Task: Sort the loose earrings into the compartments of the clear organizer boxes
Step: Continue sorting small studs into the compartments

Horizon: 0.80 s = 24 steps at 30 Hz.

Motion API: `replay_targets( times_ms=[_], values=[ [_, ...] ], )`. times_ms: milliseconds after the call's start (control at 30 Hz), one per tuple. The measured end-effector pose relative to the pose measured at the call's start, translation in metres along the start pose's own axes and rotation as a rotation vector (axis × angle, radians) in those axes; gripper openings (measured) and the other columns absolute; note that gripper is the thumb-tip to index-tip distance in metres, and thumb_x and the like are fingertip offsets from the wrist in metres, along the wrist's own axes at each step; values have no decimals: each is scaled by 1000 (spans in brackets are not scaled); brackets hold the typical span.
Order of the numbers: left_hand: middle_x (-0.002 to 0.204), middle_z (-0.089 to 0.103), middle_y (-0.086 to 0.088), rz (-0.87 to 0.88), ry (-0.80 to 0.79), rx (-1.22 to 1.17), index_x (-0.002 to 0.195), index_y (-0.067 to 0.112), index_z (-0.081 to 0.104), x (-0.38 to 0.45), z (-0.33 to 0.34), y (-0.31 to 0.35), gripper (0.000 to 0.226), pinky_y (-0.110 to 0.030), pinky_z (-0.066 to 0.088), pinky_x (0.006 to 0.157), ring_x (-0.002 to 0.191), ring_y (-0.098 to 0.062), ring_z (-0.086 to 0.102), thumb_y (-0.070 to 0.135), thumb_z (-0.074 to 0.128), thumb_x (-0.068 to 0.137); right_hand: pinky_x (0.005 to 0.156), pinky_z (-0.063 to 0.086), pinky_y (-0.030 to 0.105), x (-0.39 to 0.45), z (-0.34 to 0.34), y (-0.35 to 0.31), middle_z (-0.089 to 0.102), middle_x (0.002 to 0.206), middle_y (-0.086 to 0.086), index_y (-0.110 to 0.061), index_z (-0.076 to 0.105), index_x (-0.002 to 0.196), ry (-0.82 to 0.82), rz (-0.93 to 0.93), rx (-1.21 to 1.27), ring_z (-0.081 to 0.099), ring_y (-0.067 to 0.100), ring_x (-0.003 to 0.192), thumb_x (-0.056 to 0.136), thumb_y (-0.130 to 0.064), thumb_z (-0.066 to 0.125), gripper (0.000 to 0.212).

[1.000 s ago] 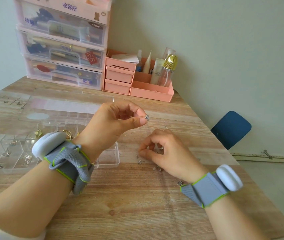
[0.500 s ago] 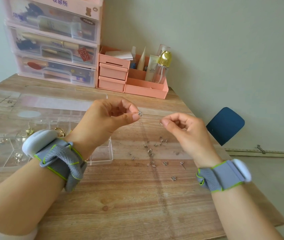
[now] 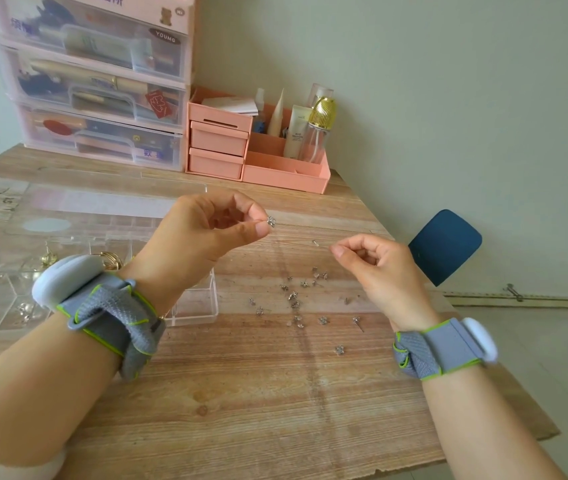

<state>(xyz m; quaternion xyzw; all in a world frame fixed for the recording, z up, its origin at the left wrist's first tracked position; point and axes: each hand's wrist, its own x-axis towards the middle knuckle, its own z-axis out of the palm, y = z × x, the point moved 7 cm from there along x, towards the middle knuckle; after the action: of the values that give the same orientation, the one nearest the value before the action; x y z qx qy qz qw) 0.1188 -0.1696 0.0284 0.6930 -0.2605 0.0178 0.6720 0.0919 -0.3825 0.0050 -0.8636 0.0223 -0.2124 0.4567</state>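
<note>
Left hand (image 3: 206,233) at frame centre pinches silver flower earring (image 3: 271,221) at fingertips. Right hand (image 3: 376,268) fingers curled; any hold unclear. Loose earrings (image 3: 296,299) on desk (image 3: 258,393) below.

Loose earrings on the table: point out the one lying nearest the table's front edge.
The small silver earring lying alone by the right wrist; the other loose earrings are scattered farther back on the table.

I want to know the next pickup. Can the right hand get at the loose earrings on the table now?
Probably yes. The right hand hovers just above the loose earrings, which lie scattered on bare wood with nothing over them. Its fingertips look pinched together; whether they already hold something tiny is unclear.
</note>
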Motion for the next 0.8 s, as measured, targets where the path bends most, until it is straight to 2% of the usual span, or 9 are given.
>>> replay_targets(
  times_ms=[67, 233, 333, 433, 500, 567, 667, 800],
  values=[
    [76, 62, 2, 2, -3, 0, 75, 13, 64, 0, 0, -1, 17, -20, 49, 78, 76, -13, 57, 26, 66, 64, 69, 45, 26, 1, -1, 3, 66, 75, 2, -16, 70, 78, 24, 12, 2, 53, 10, 68, 83, -16, 67, 7],
    [77, 61, 1, -6, 1, -1, 75, 14, 64, 1, 1, -2, 17, -26, 47, 81, 77, -15, 55, 27, 65, 64, 71, 47, 30, 2, -3, 6, 66, 74, 1, -18, 69, 76, 49, 13, -17, 54, 10, 68, 84, -15, 66, 8],
    [76, 61, 3, -4, 1, -6, 75, 14, 63, 1, 1, -2, 17, -21, 47, 78, 77, -14, 55, 27, 65, 64, 73, 49, 32, 1, -3, 8, 69, 79, 7, -16, 70, 80, 46, 31, -47, 55, 11, 69, 85, -17, 65, 8],
    [76, 62, 3, 5, -3, 5, 76, 15, 64, 1, 0, -2, 17, -17, 48, 76, 76, -12, 56, 27, 65, 65, 74, 48, 35, 0, -2, 10, 70, 83, 13, -14, 72, 84, 11, 58, -119, 57, 20, 71, 88, -21, 60, 14],
    [76, 62, 3, 8, -4, 6, 76, 15, 64, 1, 0, -2, 16, -15, 48, 74, 76, -12, 56, 27, 65, 65, 67, 45, 34, -1, 2, 10, 67, 72, 9, -14, 71, 82, -36, 64, -162, 55, 20, 65, 89, -25, 58, 19],
    [77, 62, 2, 11, -6, 9, 76, 15, 64, 1, 1, -2, 16, -16, 49, 74, 76, -13, 56, 27, 65, 65, 59, 39, 28, -3, 6, 9, 58, 59, -3, -13, 70, 78, -75, 67, -200, 47, 9, 55, 87, -31, 60, 23],
    [78, 62, 1, 12, -7, 10, 76, 15, 63, 1, 1, -3, 15, -18, 49, 76, 77, -14, 56, 26, 65, 66, 58, 42, 24, -4, 11, 9, 58, 60, -8, -16, 69, 76, -109, 79, -246, 49, 4, 54, 80, -37, 68, 21],
    [78, 62, 1, 10, -9, 14, 75, 17, 64, 2, 0, -3, 15, -19, 49, 78, 77, -13, 57, 27, 66, 65, 58, 40, 24, -2, 15, 11, 57, 61, -10, -19, 68, 75, -115, 91, -287, 49, 3, 54, 75, -33, 74, 14]
  ],
)
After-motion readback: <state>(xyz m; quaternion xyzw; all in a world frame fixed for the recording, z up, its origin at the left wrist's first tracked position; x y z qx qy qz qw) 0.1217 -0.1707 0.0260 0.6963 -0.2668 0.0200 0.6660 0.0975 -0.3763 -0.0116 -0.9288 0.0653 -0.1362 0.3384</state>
